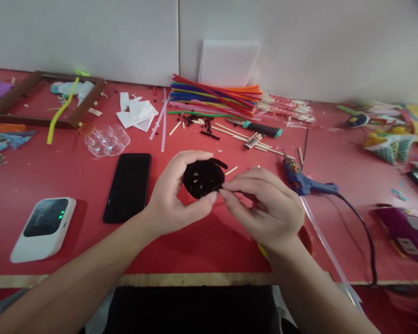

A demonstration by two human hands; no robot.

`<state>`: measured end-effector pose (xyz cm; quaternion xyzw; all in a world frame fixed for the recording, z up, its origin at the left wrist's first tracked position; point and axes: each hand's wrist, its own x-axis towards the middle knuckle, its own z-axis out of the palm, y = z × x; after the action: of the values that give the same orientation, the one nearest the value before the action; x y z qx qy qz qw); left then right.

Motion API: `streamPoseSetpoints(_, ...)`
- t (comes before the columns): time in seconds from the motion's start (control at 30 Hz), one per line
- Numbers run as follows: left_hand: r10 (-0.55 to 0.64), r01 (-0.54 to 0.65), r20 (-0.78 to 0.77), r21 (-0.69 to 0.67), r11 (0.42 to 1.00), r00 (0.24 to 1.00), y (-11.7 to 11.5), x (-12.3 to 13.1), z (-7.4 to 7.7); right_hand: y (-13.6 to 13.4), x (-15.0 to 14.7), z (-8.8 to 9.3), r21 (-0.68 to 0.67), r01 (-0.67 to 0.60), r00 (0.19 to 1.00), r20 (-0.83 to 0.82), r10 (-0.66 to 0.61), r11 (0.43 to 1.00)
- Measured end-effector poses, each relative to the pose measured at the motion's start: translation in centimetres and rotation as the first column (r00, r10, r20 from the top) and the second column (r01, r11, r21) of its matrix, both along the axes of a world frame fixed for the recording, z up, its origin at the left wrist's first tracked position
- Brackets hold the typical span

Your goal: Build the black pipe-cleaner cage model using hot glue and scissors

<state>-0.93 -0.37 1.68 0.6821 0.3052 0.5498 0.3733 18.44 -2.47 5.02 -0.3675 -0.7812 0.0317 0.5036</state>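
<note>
A round black piece wound from fuzzy pipe cleaner (202, 178) is held above the red table, with small gaps in its middle and a loose end sticking out at the upper right. My left hand (176, 192) wraps round its left side, thumb at the lower edge and fingers along the top. At the lower right edge my right hand (268, 202) pinches with thumb and forefinger, right by the left thumb's tip. The pinched part looks like a black strand of the same piece, mostly hidden by the fingertips.
A black phone (128, 188) and a white device with green lights (43, 229) lie left. Behind are coloured pipe cleaners (214, 98), a utility knife (263, 129) and thin wooden sticks. A blue glue gun (308, 183) with its cord lies right; the red table (195, 255) ends nearby.
</note>
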Motion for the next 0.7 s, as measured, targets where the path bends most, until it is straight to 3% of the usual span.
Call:
streamPoseSetpoints(0.3,0.028,-0.028,0.023,0.001,1.0,0.999,0.08,0.04,-0.15,-0.11,-0.44,-0.17,0.024,0.101,0.995,-0.023,-0.1,0.995)
streamPoseSetpoints(0.7,-0.013,0.047,0.14,-0.247,0.968,0.99,0.04,0.14,0.33,-0.41,-0.87,-0.18,0.026,0.114,0.993,-0.025,-0.113,0.993)
